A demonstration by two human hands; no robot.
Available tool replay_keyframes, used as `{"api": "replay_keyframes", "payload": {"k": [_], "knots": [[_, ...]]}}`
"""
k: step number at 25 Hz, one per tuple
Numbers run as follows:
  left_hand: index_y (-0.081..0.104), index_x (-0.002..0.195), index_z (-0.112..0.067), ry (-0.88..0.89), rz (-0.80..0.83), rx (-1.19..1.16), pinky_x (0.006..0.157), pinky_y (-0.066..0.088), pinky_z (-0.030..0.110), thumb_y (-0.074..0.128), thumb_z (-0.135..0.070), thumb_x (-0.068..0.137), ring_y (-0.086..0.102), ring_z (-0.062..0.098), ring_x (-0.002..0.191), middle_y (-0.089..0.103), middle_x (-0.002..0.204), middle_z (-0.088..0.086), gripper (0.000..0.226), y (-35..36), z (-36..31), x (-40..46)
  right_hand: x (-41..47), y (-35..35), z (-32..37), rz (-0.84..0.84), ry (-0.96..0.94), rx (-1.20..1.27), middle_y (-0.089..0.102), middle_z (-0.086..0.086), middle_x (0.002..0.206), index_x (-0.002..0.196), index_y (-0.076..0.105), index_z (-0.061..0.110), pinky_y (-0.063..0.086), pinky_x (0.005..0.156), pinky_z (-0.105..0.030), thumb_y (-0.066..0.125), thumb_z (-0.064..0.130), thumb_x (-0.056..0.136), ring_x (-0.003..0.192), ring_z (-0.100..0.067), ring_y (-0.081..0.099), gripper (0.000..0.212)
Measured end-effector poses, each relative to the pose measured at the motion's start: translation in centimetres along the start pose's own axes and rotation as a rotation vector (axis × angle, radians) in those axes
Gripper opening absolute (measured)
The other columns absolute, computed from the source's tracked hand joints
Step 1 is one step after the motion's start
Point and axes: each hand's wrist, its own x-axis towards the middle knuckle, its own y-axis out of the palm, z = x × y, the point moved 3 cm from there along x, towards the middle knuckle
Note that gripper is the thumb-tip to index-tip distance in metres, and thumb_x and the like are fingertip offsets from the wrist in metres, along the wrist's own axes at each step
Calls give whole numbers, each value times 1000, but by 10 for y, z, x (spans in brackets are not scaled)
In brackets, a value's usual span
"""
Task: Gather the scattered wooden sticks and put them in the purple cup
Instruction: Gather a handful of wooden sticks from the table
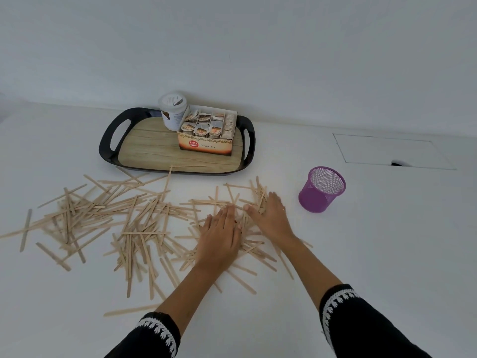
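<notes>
- The scene is a plain white desk [361, 254] against a white wall; a rectangular flap with a small notch is cut in the desk at about 2 o'clock.
- The fingers [227, 215] of the left hand [219, 239] are straight and close together, lying flat on the wooden sticks [103, 215]; they press, they do not pinch anything.
- The right hand [271, 218] lies just beside it at 1 o'clock, also flat, fingers a little spread over a small heap. Both palms face down, I think in order to sweep the sticks together into one bundle before lifting.
- The sticks lie in two loose heaps: a bigger one from 9 to 10 o'clock of the hands, and a smaller one under and around the hands. They are too many and too crossed to count; surely several dozen.
- One purple cup [321, 189], of mesh, stands at 2 o'clock from the right hand, near but apart, tilted in this wide view, its mouth open. No stick is visible inside, so the task seems at its start.
- At 11 o'clock one black tray [111, 135] with a wood-pattern floor carries one tea box [206, 144] and one white tub [173, 112]; one stick rests on its near rim.
</notes>
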Motion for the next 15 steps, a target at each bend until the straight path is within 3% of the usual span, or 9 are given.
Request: {"api": "replay_keyframes", "payload": {"k": [2, 6, 8, 11, 13, 15], "knots": [[18, 151, -14, 36, -14, -167, 115, 23, 31, 18, -37, 100, 30, 15, 140, 28, 156, 5, 56, -4, -1, -1, -4, 12, 11, -9, -25, 13, 23, -12, 154, 147, 21, 8, 23, 117, -46, 54, 62, 82, 144, -28, 18, 91], [18, 150, -19, 12, -60, -441, 108, 17, 6, 27, -25, 97, 18, -1, 141, 24, 156, -2, 54, -14, -2, -4, -14, 27, 21, -51, -121, -67, 38, -11, 141, 141, 31, 8, 36, 109, -40, 63, 53, 80, 133, -26, 34, 82], [33, 144, -12, -17, -143, -510, 110, 27, 15, 39, -8, 94, 31, 5, 137, 38, 149, 4, 51, -23, 3, -4, -15, 25, 22, -74, -154, -98, 43, -10, 131, 133, 40, 7, 40, 100, -34, 67, 43, 80, 122, -26, 41, 70], [53, 127, -4, -10, -295, -292, 103, 43, 40, 51, 5, 84, 47, 22, 127, 52, 135, 12, 44, -37, 17, -8, -12, 16, 23, -59, -166, -139, 45, -10, 123, 123, 46, 7, 40, 88, -29, 66, 23, 82, 111, -27, 47, 49], [55, 126, -2, -101, -295, -108, 105, 41, 47, 50, -4, 86, 43, 31, 131, 49, 138, 17, 40, -40, 29, -12, -12, 9, 22, -62, -136, -139, 44, -12, 122, 121, 47, 5, 41, 86, -29, 65, 20, 82, 111, -29, 48, 46], [46, 137, -4, -204, -176, 38, 112, 24, 50, 39, -22, 91, 26, 35, 142, 36, 149, 18, 49, -38, 35, -17, -16, 2, 20, -105, -35, -195, 44, -11, 123, 121, 48, 6, 40, 87, -32, 65, 39, 82, 115, -32, 44, 55]]}}
